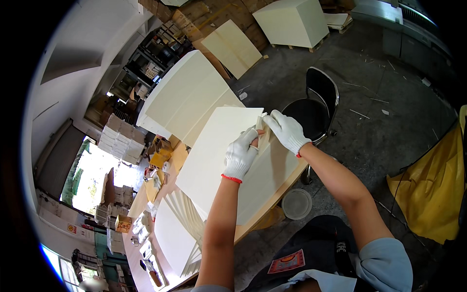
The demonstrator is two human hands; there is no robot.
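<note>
Both my hands wear white knitted gloves with red cuffs. They meet at the right edge of a large white sheet point(219, 141) on the worktable. My left hand point(241, 155) is curled closed around that edge, with bare fingertips showing out of the glove. My right hand point(287, 132) lies just beyond it, its fingers bent down and pressed together on the edge near the sheet's far corner. Between the hands shows a narrow cream flap point(263, 130), partly covered by my fingers. Under the sheet lies another pale board point(270, 180).
Fanned white sheets point(172, 228) lie at the table's near left. Beyond stands a tall stack of pale boards point(189, 92). A black chair point(311, 109) is close on the right, with a round clear tub point(296, 204) below the table edge. Yellow sheeting point(430, 185) hangs at far right.
</note>
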